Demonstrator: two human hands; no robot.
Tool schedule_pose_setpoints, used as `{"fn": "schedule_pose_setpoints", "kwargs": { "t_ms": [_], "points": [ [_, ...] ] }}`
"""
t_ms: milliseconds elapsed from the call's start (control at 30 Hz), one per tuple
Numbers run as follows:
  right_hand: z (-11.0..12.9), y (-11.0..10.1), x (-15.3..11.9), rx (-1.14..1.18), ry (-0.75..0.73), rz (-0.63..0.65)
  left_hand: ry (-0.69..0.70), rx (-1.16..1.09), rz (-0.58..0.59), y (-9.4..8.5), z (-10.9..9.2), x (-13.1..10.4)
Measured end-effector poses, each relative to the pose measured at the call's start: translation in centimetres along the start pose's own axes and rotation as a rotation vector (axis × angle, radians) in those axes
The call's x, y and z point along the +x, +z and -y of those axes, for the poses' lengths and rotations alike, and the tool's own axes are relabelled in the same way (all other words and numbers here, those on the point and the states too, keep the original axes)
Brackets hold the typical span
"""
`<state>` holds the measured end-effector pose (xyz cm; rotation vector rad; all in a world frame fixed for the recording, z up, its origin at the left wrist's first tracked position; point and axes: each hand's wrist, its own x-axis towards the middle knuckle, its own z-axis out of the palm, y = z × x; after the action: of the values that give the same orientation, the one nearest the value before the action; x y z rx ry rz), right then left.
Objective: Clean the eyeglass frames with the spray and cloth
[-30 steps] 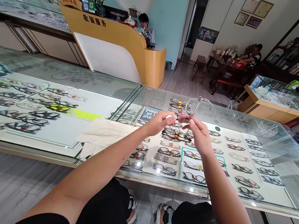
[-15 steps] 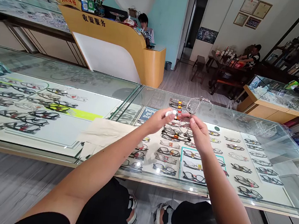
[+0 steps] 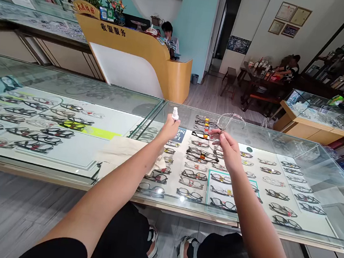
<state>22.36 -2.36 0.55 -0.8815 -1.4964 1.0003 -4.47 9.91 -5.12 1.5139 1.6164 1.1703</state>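
My left hand (image 3: 169, 129) is closed around a small spray bottle (image 3: 175, 113), its white nozzle sticking up above the fingers. To the right, my right hand (image 3: 229, 147) pinches a pair of thin-framed eyeglasses (image 3: 231, 115), held up over the glass counter with one lens above the fingers and the other below. A gap separates the bottle from the eyeglasses. A cream cloth (image 3: 121, 150) lies on the counter top, left of my left forearm, which covers part of it.
Rows of eyeglass frames (image 3: 193, 174) rest inside the glass display counter (image 3: 316, 143). Another person (image 3: 170, 40) sits behind the wooden cashier desk (image 3: 150, 50); someone else (image 3: 290, 68) is at a dark table. A stool (image 3: 229, 78) stands on the floor beyond.
My left hand has moved left, away from the eyeglasses, with the spray bottle now upright in it. My right hand still holds the eyeglasses in nearly the same place.
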Motion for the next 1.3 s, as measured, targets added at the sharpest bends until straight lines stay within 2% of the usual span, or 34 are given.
{"fn": "schedule_pose_setpoints", "kwargs": {
  "t_ms": [100, 500, 633, 700, 800, 867, 933, 1033, 1100, 1200, 1300],
  "points": [
    [-0.1, -0.1, 0.2, 0.003, 0.01, -0.003, -0.056, 0.023, -0.009, 0.0, 0.4, 0.2],
    [-0.5, -0.4, 0.6, -0.038, 0.003, -0.015, -0.099, 0.013, 0.022, 0.2, 1.4, 0.6],
    [-0.7, -0.5, 0.8, -0.021, 0.007, -0.013, -0.091, -0.009, -0.018, 0.1, 0.4, 0.0],
    [-0.8, -0.6, 0.9, 0.017, 0.005, -0.026, -0.043, -0.034, -0.118, -0.6, -0.7, -0.6],
    [-1.1, -0.8, 1.0, 0.031, -0.002, -0.042, 0.122, -0.115, -0.31, -3.2, -2.8, -2.0],
    [-1.4, -0.9, 1.2, 0.014, -0.003, -0.05, 0.219, -0.127, -0.296, -5.8, -3.8, -3.4],
    [-1.6, -0.9, 1.3, 0.01, -0.007, -0.055, 0.28, -0.041, -0.109, -8.7, -4.3, -5.2],
    [-1.9, -1.0, 1.4, 0.014, -0.013, -0.054, 0.293, 0.265, 0.242, -13.0, -3.6, -8.2],
    [-2.0, -1.0, 1.5, 0.013, -0.014, -0.051, 0.249, 0.485, 0.305, -15.4, -2.4, -10.1],
    [-2.3, -1.1, 1.5, 0.011, -0.018, -0.035, 0.202, 0.741, 0.231, -18.1, -0.2, -12.4],
    [-2.8, -1.3, 1.5, 0.003, -0.026, -0.014, 0.082, 0.917, 0.057, -20.2, 2.0, -13.9]
  ]
}}
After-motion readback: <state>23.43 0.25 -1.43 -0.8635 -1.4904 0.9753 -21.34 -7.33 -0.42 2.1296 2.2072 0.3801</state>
